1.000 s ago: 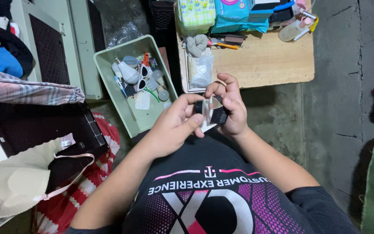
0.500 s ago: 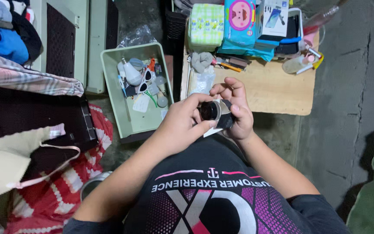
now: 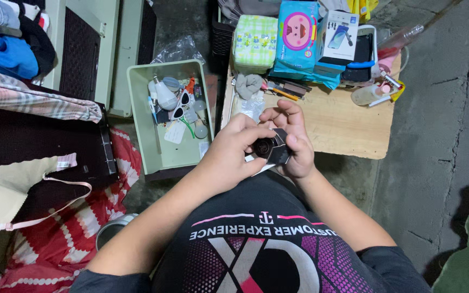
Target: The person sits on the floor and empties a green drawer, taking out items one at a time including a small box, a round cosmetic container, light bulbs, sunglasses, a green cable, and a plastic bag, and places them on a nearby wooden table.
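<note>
Both my hands are up in front of my chest around a small black boxy device with a round lens-like front (image 3: 270,147). My left hand (image 3: 229,157) wraps its left side, fingers curled over the round part. My right hand (image 3: 294,144) cups it from the right and below, with the upper fingers loosely spread. A thin white piece shows under the device. The device's back and underside are hidden by my palms.
A low wooden table (image 3: 343,127) beyond my hands carries wipe packs, a small box, a phone and bottles. A pale green bin (image 3: 161,154) at the left holds white sunglasses and small items. Clothes and a red striped cloth (image 3: 82,217) lie at the left; concrete floor at the right.
The view has shifted, so my hands sit lower and nearer the table's front edge. The round front of the device has come to face me, with my left fingers closed over it.
</note>
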